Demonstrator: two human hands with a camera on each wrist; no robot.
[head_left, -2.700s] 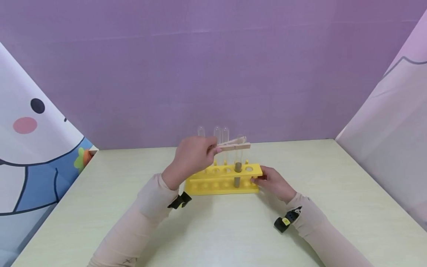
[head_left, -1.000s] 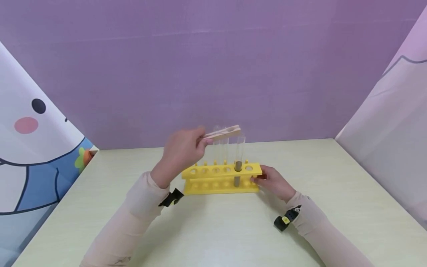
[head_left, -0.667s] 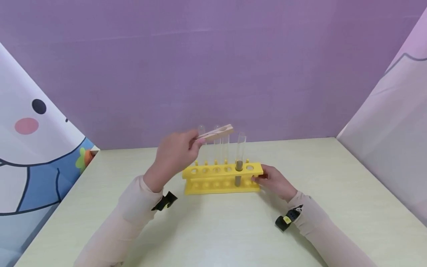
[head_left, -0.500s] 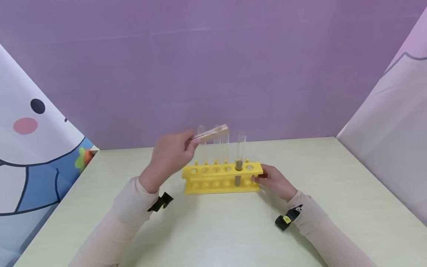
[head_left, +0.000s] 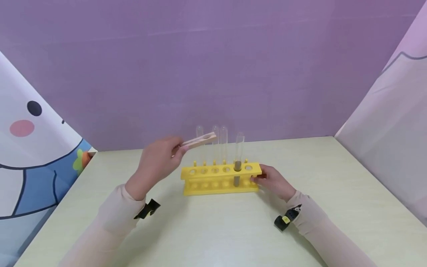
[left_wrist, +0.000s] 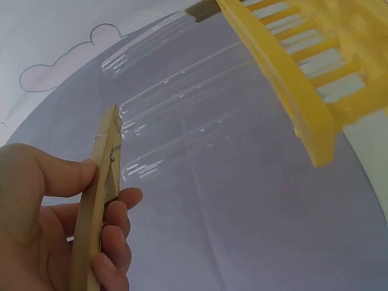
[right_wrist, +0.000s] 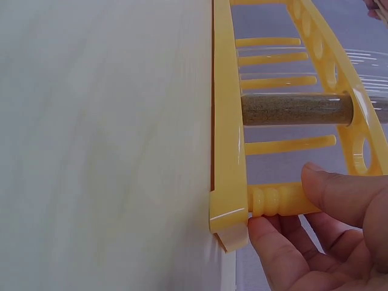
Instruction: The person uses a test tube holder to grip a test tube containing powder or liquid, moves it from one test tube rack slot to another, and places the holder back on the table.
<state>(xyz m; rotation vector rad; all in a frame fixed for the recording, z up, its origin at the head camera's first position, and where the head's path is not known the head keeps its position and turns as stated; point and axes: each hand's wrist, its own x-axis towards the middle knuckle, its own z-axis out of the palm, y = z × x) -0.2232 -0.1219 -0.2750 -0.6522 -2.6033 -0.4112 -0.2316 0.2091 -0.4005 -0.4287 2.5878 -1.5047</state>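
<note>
My left hand (head_left: 160, 159) holds a wooden test tube clamp (left_wrist: 100, 188) with a wire spring, in the air to the left above the rack; nothing sits between the clamp's tips. A yellow plastic test tube rack (head_left: 220, 189) stands on the table. In it a glass test tube (head_left: 238, 152), partly filled with brownish grainy matter (right_wrist: 297, 109), stands upright in a hole near the right end. My right hand (head_left: 275, 182) grips the rack's right end post, thumb and fingers around it in the right wrist view.
Several clear test tubes, one of them an upturned tube (head_left: 224, 139), stand along the rack's rear pegs. The pale table (head_left: 213, 230) ends at a purple backdrop (head_left: 213, 74). A cartoon-printed cloth (head_left: 40, 159) hangs at the left.
Earlier the clamp was around the filled tube's upper part; it has come off the tube and moved left with my left hand. The tube stays in the rack, and my right hand keeps its place.
</note>
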